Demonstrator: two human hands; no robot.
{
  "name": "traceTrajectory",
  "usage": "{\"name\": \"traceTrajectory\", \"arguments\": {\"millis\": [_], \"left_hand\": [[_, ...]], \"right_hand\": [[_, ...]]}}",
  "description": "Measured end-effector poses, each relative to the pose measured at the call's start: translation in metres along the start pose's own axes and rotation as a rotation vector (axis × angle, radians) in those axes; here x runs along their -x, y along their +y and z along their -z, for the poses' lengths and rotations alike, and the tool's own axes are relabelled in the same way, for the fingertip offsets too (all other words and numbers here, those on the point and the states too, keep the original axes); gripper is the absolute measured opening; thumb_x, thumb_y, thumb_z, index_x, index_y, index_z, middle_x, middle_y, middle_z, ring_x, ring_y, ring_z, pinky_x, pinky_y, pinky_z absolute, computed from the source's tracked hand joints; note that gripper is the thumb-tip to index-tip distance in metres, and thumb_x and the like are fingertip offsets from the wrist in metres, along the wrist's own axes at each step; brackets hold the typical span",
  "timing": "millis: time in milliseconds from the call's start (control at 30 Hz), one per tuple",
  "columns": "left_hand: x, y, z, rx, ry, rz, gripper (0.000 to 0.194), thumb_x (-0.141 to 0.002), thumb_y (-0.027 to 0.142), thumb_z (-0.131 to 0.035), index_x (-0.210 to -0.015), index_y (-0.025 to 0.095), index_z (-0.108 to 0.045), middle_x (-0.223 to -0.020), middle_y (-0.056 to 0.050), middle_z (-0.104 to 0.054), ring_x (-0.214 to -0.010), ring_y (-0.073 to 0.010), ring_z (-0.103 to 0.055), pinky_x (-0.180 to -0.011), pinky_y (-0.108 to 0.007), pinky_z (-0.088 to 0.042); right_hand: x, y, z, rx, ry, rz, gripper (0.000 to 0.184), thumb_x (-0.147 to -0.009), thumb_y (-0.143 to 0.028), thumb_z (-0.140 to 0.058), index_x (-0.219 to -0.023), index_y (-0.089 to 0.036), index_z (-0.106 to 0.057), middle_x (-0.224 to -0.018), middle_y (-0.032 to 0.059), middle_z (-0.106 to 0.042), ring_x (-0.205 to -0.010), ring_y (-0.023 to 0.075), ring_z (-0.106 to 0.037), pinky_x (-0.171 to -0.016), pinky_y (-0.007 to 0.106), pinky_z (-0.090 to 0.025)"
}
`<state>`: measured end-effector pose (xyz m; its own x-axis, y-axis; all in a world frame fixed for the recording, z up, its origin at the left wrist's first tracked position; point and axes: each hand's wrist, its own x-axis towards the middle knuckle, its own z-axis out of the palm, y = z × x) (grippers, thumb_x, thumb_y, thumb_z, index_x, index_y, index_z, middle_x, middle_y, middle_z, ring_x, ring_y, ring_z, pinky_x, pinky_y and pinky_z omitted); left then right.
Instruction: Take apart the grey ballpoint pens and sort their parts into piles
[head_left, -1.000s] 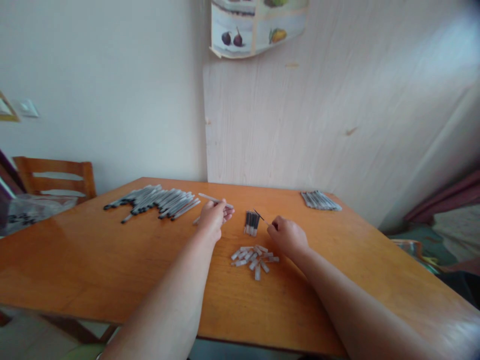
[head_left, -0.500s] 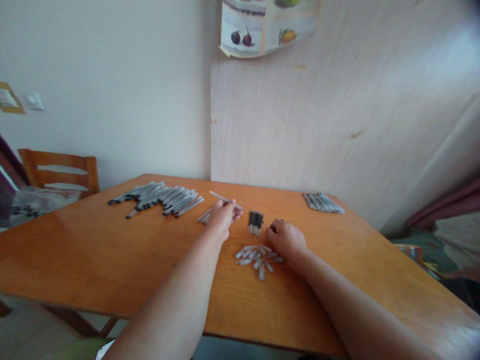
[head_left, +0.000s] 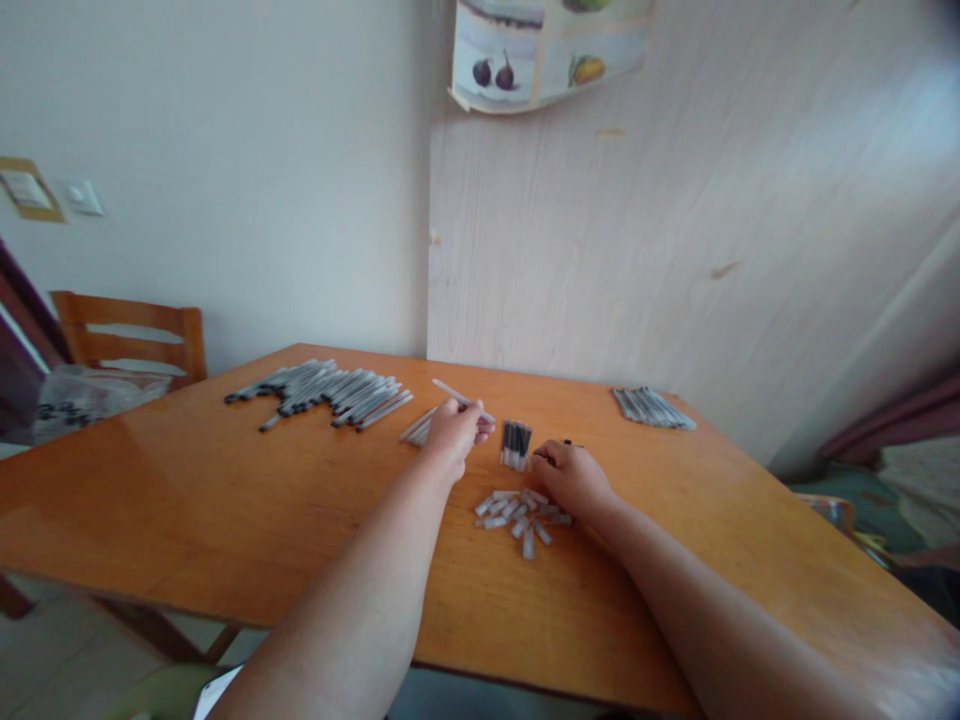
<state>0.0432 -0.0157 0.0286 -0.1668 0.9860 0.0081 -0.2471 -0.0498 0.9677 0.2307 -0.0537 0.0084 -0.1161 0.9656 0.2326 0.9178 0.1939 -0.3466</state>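
Observation:
My left hand point(head_left: 456, 432) is closed around a pale, translucent pen barrel point(head_left: 457, 393), which slants up to the left above the table. Beneath and beside that hand lie a few more pale barrels point(head_left: 415, 428), partly hidden by it. My right hand point(head_left: 566, 472) is closed low over the table, its fingertips pinching a small dark piece mostly hidden by the fingers. Just left of it stands a row of short black pen pieces with clear ends point(head_left: 515, 442). Nearer me, a loose heap of frosted pen caps point(head_left: 519, 510) lies close to my right wrist.
A large spread of pen barrels with black ends point(head_left: 322, 390) covers the table's far left. At the far right lies a bundle of pens point(head_left: 652, 407). A wooden chair point(head_left: 135, 330) and a plastic bag with black pieces point(head_left: 82, 400) are beyond the left edge.
The view has shifted slightly, so everything sits a little further right. Both hands keep nearly the same pose, and the left still holds the pen barrel.

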Motion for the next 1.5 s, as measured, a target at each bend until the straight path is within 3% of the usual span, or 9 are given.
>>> {"name": "traceTrajectory", "arguments": {"millis": [200, 500, 1033, 1500], "left_hand": [[0.003, 0.003, -0.001, -0.01, -0.003, -0.006, 0.014, -0.083, 0.026, -0.063, -0.08, 0.016, -0.054, -0.071, -0.007, -0.068, -0.059, -0.0136, -0.066, -0.053, -0.022, -0.049], [0.0, 0.001, -0.001, -0.027, -0.001, 0.002, 0.015, -0.082, 0.027, -0.064, -0.081, 0.016, -0.055, -0.073, -0.008, -0.069, -0.06, -0.0139, -0.066, -0.053, -0.022, -0.048], [0.0, -0.002, 0.001, -0.188, -0.025, -0.053, 0.011, -0.085, 0.028, -0.059, -0.086, 0.017, -0.056, -0.067, -0.004, -0.065, -0.054, -0.0132, -0.063, -0.048, -0.02, -0.045], [-0.01, -0.003, 0.009, -0.237, 0.096, -0.161, 0.022, -0.076, 0.018, -0.067, -0.088, 0.018, -0.048, -0.067, -0.001, -0.062, -0.053, -0.0109, -0.06, -0.049, -0.019, -0.044]], "right_hand": [[0.0, 0.002, 0.001, 0.087, -0.06, -0.006, 0.026, -0.085, -0.03, -0.047, -0.087, -0.022, -0.071, -0.086, 0.006, -0.072, -0.08, 0.0178, -0.063, -0.064, 0.025, -0.037], [0.002, -0.002, 0.003, 0.043, -0.108, 0.029, 0.03, -0.084, -0.029, -0.049, -0.104, -0.029, -0.072, -0.095, 0.0026, -0.074, -0.089, 0.0182, -0.065, -0.071, 0.024, -0.042], [0.001, 0.002, 0.0, -0.013, -0.117, 0.088, 0.031, -0.086, -0.029, -0.049, -0.107, -0.031, -0.072, -0.102, 0.0018, -0.074, -0.096, 0.0189, -0.065, -0.079, 0.025, -0.045], [-0.001, 0.009, 0.0, -0.018, -0.032, 0.046, 0.031, -0.088, -0.033, -0.047, -0.107, -0.027, -0.07, -0.101, 0.0048, -0.073, -0.094, 0.019, -0.065, -0.077, 0.025, -0.043]]}}
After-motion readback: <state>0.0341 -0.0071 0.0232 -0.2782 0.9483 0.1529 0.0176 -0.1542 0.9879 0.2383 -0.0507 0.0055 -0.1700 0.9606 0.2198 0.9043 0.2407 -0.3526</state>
